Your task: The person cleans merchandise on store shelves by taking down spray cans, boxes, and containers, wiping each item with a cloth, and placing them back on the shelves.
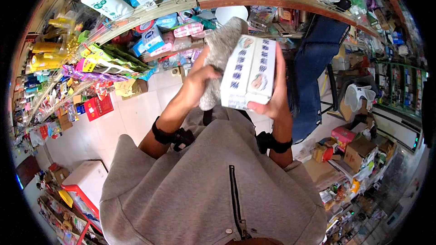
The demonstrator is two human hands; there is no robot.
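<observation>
My left hand is closed on a fuzzy grey cloth, which hangs above and below the fingers. The cloth lies against the left side of a white box. Blue characters and small pictures are printed on the box. My right hand grips this box from its right side, with the thumb at the lower edge. Both hands are in front of my chest, close together. The cloth hides part of the box's left edge.
A curved shelf edge runs ahead, with a white bottle with a green cap at the left. Dark blue fabric hangs at the right. A red packet is low on the left, and cardboard boxes are stacked at the lower right.
</observation>
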